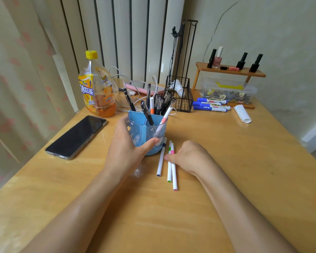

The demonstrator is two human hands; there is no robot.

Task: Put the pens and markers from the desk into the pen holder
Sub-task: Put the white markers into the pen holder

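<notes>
A blue pen holder [154, 125] stands mid-desk with several black pens and two white markers in it. My left hand [128, 148] wraps around its left and front side. Just right of it, three thin white markers lie side by side on the wood: a blue-tipped marker [161, 161], a green-tipped marker [169, 170] and a pink-tipped marker [174, 172]. My right hand [190, 157] rests on the green and pink ones, fingers curled over them, thumb tip beside the blue one. Three blue whiteboard markers [211, 105] lie at the back right.
A phone [77, 136] lies to the left, an iced-tea bottle [97, 88] behind it. A black wire basket [181, 95], cables, a small wooden shelf [230, 71] with nail polish, a clear box [228, 92] and a white roll [242, 114] stand at the back.
</notes>
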